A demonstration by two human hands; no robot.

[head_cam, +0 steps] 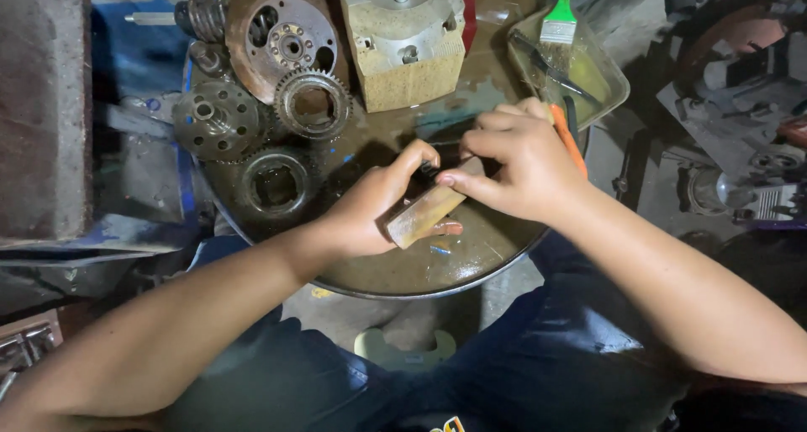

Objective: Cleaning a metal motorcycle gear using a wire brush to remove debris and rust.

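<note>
My left hand (370,218) grips the flat block (424,216); right hand (513,167) closed on orange-handled tool (569,139); keep block steady, flat.

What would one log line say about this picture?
left hand: holds tan block | right hand: grips orange-handled tool at block | gears on round tray

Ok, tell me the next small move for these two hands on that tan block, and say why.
Probably draw the right hand along the tan block while the left hand steadies it. Both hands already pinch the block, tilted over the round oily tray, and the right hand also holds an orange-handled tool. What lies under the fingers is hidden.
</note>
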